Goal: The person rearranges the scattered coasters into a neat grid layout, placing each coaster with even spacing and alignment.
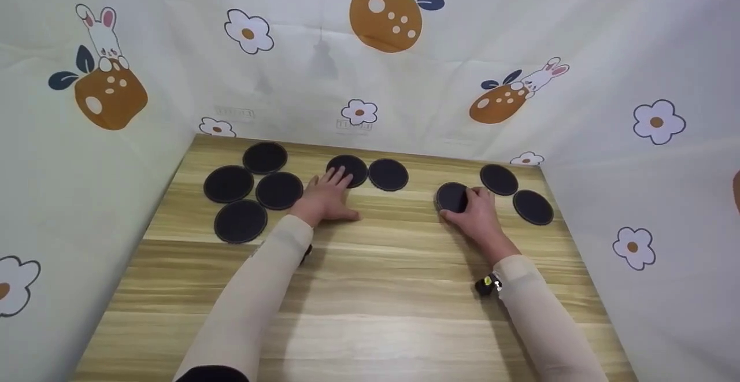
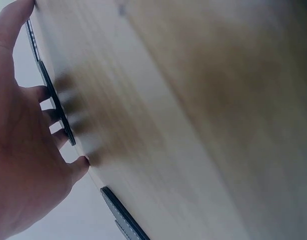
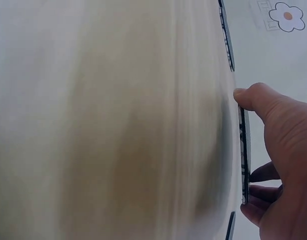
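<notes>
Round black coasters with stitched rims are laid about the wooden table. My left hand (image 1: 328, 198) spreads its fingers over a coaster (image 1: 354, 166) at the back middle, the fingertips touching its top; the left wrist view shows that hand (image 2: 28, 135) against the coaster's edge (image 2: 57, 102). Another coaster (image 1: 388, 175) lies beside it on the right. Farther right, my right hand (image 1: 481, 217) grips a coaster (image 1: 451, 198) between thumb and fingers at its rim. This one looks thicker than the others; I cannot tell how many layers it has.
On the left several coasters (image 1: 240, 221) lie in a close cluster. Two more coasters (image 1: 533, 207) lie near the table's right edge. A printed cloth (image 1: 289, 81) with rabbits and flowers walls in the wooden table (image 1: 370, 289) at the back and sides.
</notes>
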The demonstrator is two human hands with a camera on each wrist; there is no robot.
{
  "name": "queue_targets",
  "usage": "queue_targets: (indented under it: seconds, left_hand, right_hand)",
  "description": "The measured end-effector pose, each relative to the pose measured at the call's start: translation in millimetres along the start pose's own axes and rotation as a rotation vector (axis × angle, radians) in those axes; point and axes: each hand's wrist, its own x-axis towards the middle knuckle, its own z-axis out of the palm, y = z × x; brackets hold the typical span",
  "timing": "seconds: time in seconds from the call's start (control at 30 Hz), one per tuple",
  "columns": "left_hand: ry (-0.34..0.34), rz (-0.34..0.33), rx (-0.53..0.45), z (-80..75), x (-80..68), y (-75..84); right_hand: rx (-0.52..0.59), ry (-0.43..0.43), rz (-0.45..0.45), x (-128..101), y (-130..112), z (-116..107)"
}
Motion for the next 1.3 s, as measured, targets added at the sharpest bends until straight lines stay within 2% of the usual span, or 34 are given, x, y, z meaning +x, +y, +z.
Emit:
queue_targets:
  seconds: [0.13,0.33,0.43,0.6,1.0,1.3]
  left_hand:
    - [-0.006,-0.009,0.009,0.0,0.1,1.6]
    - [-0.05,-0.035,0.027,8.3,14.0,-6.7]
    - [-0.046,-0.035,0.023,6.5,12.0,-4.8]
    - [-0.041,-0.034,0.035,4.1,7.5,-1.5]
    - [-0.087,-0.058,0.046,9.0,20.7,-8.5]
    - [-0.077,-0.048,0.043,5.7,12.8,-4.3]
  right_hand:
    - [0.019,-0.015,-0.002,7,-8,2]
    - [0.018,-0.019,-0.022,16,-23,3]
    - [0.006,-0.018,-0.033,22,-29,3]
    - [0.007,-0.024,-0.059,32,-31,4]
    - [0.067,-0.054,-0.039,52,-34,3]
    - [0.082,-0.061,-0.063,64,-38,1]
